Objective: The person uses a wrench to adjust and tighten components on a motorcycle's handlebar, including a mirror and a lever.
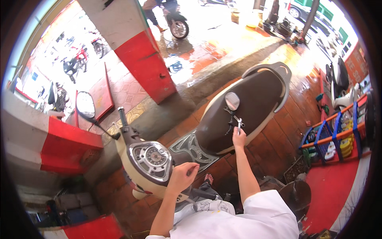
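Note:
A cream and brown scooter stands in front of me, its round dashboard (pixel 154 156) near my left hand. Over the brown seat (pixel 254 93), my right hand (pixel 239 138) grips a silver wrench (pixel 239 122), jaw end up. A detached mirror (pixel 232 101) with a dark stem lies on the seat close to the wrench. My left hand (pixel 184 178) is closed beside the dashboard, above the near handlebar, with its fingertips curled together; whether anything small is in them I cannot make out. The other mirror (pixel 85 104) is still on the far handlebar (pixel 122 116).
A red and white pillar (pixel 143 65) rises beyond the scooter. On the right, an orange and blue rack (pixel 338 131) holds bottles. A dark round stool-like object (pixel 295 195) is by my right side. Parked motorbikes (pixel 75 61) and a person's scooter (pixel 177 24) stand outside.

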Tool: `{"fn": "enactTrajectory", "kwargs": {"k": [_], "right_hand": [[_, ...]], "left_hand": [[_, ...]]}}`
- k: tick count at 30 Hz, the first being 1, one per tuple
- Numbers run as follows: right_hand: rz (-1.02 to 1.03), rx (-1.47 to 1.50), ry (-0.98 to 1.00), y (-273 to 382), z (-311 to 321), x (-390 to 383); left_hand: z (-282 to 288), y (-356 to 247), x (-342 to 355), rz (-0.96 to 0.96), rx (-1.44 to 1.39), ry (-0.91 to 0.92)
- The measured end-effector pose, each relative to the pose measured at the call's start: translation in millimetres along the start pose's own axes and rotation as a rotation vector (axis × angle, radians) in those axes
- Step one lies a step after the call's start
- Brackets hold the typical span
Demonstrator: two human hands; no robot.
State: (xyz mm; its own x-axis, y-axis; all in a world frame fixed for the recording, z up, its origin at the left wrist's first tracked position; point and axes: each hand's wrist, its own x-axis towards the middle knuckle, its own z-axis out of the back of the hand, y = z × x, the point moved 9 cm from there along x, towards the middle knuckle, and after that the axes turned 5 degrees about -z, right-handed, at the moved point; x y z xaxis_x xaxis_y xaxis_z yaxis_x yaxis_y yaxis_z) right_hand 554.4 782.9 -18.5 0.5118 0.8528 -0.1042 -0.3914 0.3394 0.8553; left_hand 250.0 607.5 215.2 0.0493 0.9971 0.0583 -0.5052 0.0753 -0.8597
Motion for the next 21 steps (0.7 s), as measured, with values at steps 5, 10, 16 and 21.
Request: {"fn": "enactTrajectory", "kwargs": {"k": [5,10,16,21], "right_hand": [[-0.134,0.483,0.423,51.3,-8.5,-63.0],[0.103,0.386,0.698,151.9,-9.6,-148.1],[0.264,0.288,0.873,243.9,0.1,-234.9],[0.429,0.109,0.85,302.4,1.0,-303.2]], "left_hand": [[7.6,-11.9,-6.8,-0.131,-0.124,-0.059],[60.7,-18.2,-30.4,-0.252,-0.192,-0.252],[198.5,34.4,-68.3,-0.226,-0.49,-0.644],[310.2,83.7,-60.8,-0.082,-0.181,-0.695]]}}
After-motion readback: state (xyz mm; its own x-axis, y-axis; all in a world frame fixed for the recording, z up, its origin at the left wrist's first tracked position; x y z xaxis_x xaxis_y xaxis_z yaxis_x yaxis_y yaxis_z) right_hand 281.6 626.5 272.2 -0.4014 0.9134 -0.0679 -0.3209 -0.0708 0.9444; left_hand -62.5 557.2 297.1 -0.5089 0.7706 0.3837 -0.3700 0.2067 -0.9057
